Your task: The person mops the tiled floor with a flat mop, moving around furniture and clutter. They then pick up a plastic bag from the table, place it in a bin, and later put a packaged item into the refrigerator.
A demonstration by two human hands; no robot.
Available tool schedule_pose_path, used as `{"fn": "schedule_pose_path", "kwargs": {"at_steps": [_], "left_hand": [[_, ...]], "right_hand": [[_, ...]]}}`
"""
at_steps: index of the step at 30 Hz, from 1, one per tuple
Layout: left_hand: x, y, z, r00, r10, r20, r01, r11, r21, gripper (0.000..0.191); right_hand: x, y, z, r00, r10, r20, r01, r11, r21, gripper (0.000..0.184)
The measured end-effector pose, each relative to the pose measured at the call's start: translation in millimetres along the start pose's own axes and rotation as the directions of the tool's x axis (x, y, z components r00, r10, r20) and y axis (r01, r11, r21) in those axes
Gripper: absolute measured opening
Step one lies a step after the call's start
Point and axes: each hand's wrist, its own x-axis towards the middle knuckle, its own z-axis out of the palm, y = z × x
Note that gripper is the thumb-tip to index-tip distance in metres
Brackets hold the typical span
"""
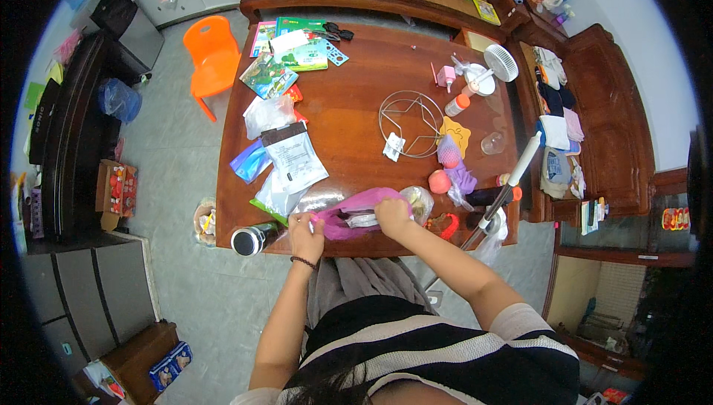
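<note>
A pink plastic bag (345, 231) lies at the near edge of the wooden table, stretched between my two hands. My left hand (306, 237) pinches its left end. At its right end, my right hand (394, 217) is closed on the plastic. Some whitish packets (361, 219) show through the bag's opening; what they are I cannot tell. A clear plastic bag (419, 202) with something pale in it sits just beyond my right hand. Left of my left hand lies a dark flask (253, 239) with a silver rim.
White pouches (295, 157), a blue packet (249, 161) and books (301, 51) cover the table's left side. A wire ring rack (412, 124), peaches (439, 181), a small fan (500, 63) and a white-tipped pole (509, 182) are on the right. An orange chair (213, 60) stands left.
</note>
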Motion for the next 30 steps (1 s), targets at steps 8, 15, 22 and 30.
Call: {"fn": "schedule_pose_path", "kwargs": {"at_steps": [8,15,22,30], "left_hand": [[34,-4,-18,0.944,-0.264,0.199,0.15,0.878,0.454,0.055],[145,-55,18,0.905,-0.403,-0.138,0.424,0.885,0.194,0.057],[216,-103,66,0.762,-0.626,-0.166,0.644,0.704,0.301,0.113],[230,-92,90,0.685,-0.614,-0.392,0.722,0.645,0.25,0.118]], "right_hand": [[-4,33,-5,0.966,-0.023,-0.256,0.197,0.705,0.681,0.035],[-26,38,1,0.978,0.084,-0.188,0.124,0.491,0.863,0.033],[-15,45,-5,0.994,0.079,-0.069,0.071,-0.022,0.997,0.037],[-14,56,-10,0.998,0.055,0.012,-0.006,-0.103,0.995,0.038]]}}
